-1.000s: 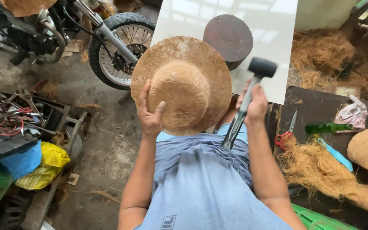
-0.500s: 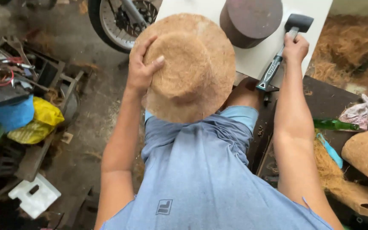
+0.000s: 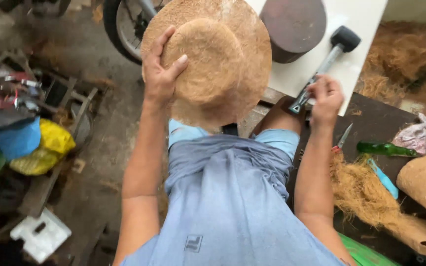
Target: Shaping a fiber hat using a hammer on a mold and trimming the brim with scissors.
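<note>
Above the lap, one fibre hat (image 3: 213, 54) sits gripped at its crown by the left hand (image 3: 161, 76). One rubber mallet (image 3: 324, 61) lies on the white table (image 3: 366, 19) beside one dark cylinder (image 3: 294, 24), handle overhanging the edge; the right hand (image 3: 325, 98) curls loosely at the handle end.

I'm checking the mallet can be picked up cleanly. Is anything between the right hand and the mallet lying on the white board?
Nothing visible. The right hand is at the mallet's handle end, which sticks out over the white board's edge. The dark round block sits beside the mallet, clear of the handle.
</note>
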